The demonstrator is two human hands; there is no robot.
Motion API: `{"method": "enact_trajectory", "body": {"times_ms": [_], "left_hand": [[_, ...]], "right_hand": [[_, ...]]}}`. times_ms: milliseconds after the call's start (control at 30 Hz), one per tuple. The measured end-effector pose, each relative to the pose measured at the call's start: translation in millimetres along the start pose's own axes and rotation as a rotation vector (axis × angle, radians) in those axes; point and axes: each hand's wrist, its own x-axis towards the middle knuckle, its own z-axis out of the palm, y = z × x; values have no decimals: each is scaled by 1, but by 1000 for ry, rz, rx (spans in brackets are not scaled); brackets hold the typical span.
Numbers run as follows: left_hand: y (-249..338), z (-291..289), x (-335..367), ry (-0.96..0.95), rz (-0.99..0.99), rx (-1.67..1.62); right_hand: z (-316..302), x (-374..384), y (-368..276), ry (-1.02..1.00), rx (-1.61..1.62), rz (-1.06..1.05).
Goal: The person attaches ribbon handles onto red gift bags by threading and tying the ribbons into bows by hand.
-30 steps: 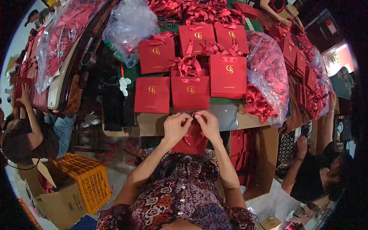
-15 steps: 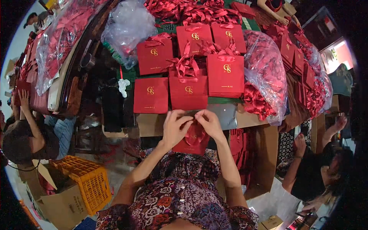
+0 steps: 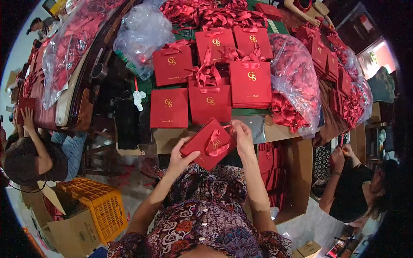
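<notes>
A red paper gift bag with a gold emblem is held tilted in front of my chest, at the table's near edge. My left hand grips its left side, thumb lying across the front. At the bag's upper right corner, my right hand pinches a red satin ribbon; a length of it drapes over the bag's front. Just beyond lie a stack of red bags with ribbon handles, a single-looking flat bag, and a taller stack to the right.
Clear plastic sacks of red ribbon and clear wrapping lie on the table. Loose ribbons heap at the back. An open carton stands below right, an orange crate lower left. Co-workers sit on both sides.
The bag has come up and tilted in my hands. My left hand moved from its top edge down to its left side; my right hand shifted slightly right, drawing the ribbon.
</notes>
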Motion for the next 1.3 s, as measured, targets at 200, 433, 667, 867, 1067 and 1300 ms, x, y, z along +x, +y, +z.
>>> {"method": "enact_trajectory", "body": {"times_ms": [200, 433, 667, 867, 1067, 1300], "left_hand": [[3, 9, -14, 41, 33, 99], [5, -11, -28, 12, 3, 74], [31, -11, -29, -82, 13, 142], [37, -17, -24, -51, -40, 79], [59, -12, -26, 164, 145, 278], [66, 9, -15, -41, 699, 957]], "right_hand": [[6, 10, 3, 125, 24, -4], [-3, 26, -3, 156, 62, -73], [-2, 32, 17, 192, 21, -104], [-6, 35, 23, 174, -127, -185], [-28, 10, 7, 279, -503, -509], [-77, 8, -32, 552, -1256, -802]]}}
